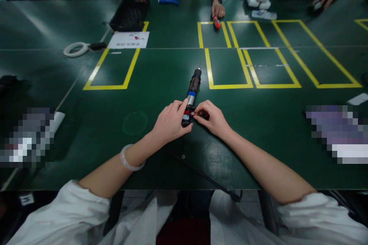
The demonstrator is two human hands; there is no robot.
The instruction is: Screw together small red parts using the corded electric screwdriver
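Tool: black cylindrical device [193, 91] with blue band, lying on green table [161, 84], near centre.
Left hand [170, 121]: fingers closed around its near end.
Right hand [213, 118]: fingertips pinching red part there.
Surroundings: yellow tape rectangles [228, 67]; white bracelet [129, 159].

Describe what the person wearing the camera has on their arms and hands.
Both forearms are bare, with white sleeves pushed up near the elbows. The left hand has a pale, smooth, translucent-looking bangle around its wrist. The right hand shows no ring, watch or glove.
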